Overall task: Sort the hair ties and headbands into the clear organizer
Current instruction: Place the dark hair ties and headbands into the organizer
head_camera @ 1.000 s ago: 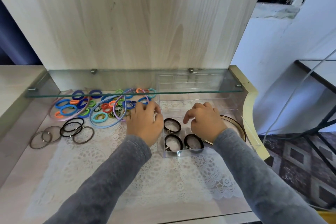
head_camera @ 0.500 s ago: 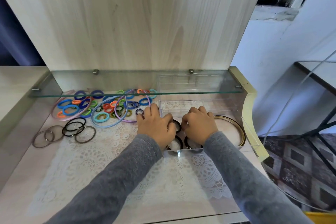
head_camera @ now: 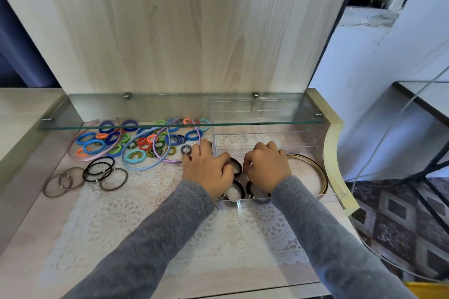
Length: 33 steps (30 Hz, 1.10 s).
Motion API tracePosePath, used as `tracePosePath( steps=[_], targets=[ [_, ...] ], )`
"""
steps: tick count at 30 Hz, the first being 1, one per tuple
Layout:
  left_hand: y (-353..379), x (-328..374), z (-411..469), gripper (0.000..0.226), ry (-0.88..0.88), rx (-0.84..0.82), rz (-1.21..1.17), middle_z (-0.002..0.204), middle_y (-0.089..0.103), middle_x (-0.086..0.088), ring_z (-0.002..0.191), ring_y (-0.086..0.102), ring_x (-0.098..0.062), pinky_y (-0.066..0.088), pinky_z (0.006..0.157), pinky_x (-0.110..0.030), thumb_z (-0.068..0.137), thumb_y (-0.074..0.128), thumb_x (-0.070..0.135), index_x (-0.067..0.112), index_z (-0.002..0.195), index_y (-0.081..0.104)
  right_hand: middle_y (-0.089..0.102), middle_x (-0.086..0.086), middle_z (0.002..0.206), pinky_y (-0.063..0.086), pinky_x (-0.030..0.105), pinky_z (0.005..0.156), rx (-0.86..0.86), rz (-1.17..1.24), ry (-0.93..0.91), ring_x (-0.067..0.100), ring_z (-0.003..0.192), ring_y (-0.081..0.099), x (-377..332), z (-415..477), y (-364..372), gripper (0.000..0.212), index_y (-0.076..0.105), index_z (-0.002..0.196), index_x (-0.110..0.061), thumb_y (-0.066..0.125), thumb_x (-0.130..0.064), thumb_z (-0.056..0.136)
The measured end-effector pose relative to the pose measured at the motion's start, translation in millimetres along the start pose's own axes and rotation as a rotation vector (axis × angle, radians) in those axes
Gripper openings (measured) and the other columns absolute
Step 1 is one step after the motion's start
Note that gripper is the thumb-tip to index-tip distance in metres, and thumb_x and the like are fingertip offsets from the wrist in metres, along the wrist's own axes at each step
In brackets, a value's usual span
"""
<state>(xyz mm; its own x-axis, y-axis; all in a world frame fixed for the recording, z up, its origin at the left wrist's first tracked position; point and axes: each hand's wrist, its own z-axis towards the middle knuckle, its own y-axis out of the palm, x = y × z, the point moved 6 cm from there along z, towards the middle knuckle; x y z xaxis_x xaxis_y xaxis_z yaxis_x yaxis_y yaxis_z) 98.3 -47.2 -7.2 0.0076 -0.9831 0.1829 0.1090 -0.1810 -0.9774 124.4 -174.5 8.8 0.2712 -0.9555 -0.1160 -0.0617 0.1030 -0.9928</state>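
A clear organizer point(head_camera: 243, 204) stands on the lace mat at the right, under the glass shelf. Three black hair ties lie in its front left compartments: one at the back point(head_camera: 237, 165) and two nearer me point(head_camera: 239, 188) point(head_camera: 250, 190). My left hand point(head_camera: 206, 171) reaches over the organizer's left wall, its curled fingers on the left edge of the back tie. My right hand point(head_camera: 267, 167) curls on that tie's right edge. The fingertips are hidden. A gold-brown headband point(head_camera: 317, 173) lies in the right compartment.
A pile of coloured hair ties point(head_camera: 145, 144) with pink point(head_camera: 80, 156), blue point(head_camera: 141, 167) and purple point(head_camera: 165, 159) headbands lies at the back left. Black point(head_camera: 98, 170) and brown point(head_camera: 58, 184) ties lie nearer the left. The glass shelf point(head_camera: 170, 125) overhangs the back.
My left hand moved right from the coloured pile to the organizer. My right hand shifted slightly left, and both now meet over the back black tie.
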Motion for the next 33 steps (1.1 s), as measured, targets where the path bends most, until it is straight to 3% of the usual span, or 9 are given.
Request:
tracePosePath(
  steps=[13, 19, 22, 28, 33],
  targets=[
    [-1.0, -4.7, -7.1, 0.035, 0.020, 0.048, -0.123, 0.104, 0.035, 0.002, 0.099, 0.035, -0.019, 0.031, 0.084, -0.036, 0.081, 0.028, 0.039, 0.035, 0.105, 0.054, 0.056, -0.003, 0.110, 0.035, 0.039, 0.093, 0.021, -0.006, 0.041, 0.023, 0.108, 0.041, 4.5, 0.5, -1.3, 0.025, 0.069, 0.094, -0.027, 0.046, -0.021, 0.087],
    [-5.1, -23.2, -24.6, 0.042, 0.049, 0.196, -0.320, 0.119, 0.046, 0.007, 0.111, 0.043, -0.013, 0.033, 0.092, -0.034, 0.083, 0.034, 0.039, 0.033, 0.122, 0.048, 0.056, -0.004, 0.107, 0.035, 0.038, 0.094, 0.081, 0.131, 0.113, 0.022, 0.106, 0.043, 14.2, -6.4, -7.1, 0.030, 0.067, 0.090, -0.027, 0.046, -0.008, 0.080],
    [-5.4, -42.7, -38.5, 0.044, -0.016, 0.283, -0.314, 0.122, 0.049, 0.006, 0.113, 0.046, -0.015, 0.035, 0.094, -0.037, 0.083, 0.033, 0.039, 0.029, 0.122, 0.051, 0.057, -0.004, 0.103, 0.038, 0.038, 0.091, 0.220, 0.256, 0.126, 0.022, 0.100, 0.044, 5.1, -11.0, -8.0, 0.035, 0.066, 0.091, -0.025, 0.046, -0.001, 0.074],
    [-15.5, -77.1, -60.8, 0.041, -0.103, 0.378, -0.132, 0.119, 0.059, -0.002, 0.109, 0.054, -0.022, 0.039, 0.095, -0.041, 0.080, 0.040, 0.033, 0.021, 0.113, 0.060, 0.056, 0.003, 0.094, 0.048, 0.043, 0.072, 0.605, 0.557, -0.055, 0.024, 0.085, 0.052, -51.4, -27.6, -14.7, 0.030, 0.063, 0.092, -0.014, 0.042, -0.010, 0.073],
    [-24.9, -112.0, -77.7, 0.042, -0.209, 0.414, -0.062, 0.118, 0.062, -0.005, 0.109, 0.057, -0.026, 0.040, 0.096, -0.044, 0.077, 0.042, 0.030, 0.018, 0.111, 0.063, 0.059, 0.000, 0.098, 0.048, 0.038, 0.075, 0.620, 0.563, -0.267, 0.019, 0.089, 0.054, -118.4, -39.1, -4.1, 0.032, 0.064, 0.099, -0.015, 0.039, -0.017, 0.079]
  ],
)
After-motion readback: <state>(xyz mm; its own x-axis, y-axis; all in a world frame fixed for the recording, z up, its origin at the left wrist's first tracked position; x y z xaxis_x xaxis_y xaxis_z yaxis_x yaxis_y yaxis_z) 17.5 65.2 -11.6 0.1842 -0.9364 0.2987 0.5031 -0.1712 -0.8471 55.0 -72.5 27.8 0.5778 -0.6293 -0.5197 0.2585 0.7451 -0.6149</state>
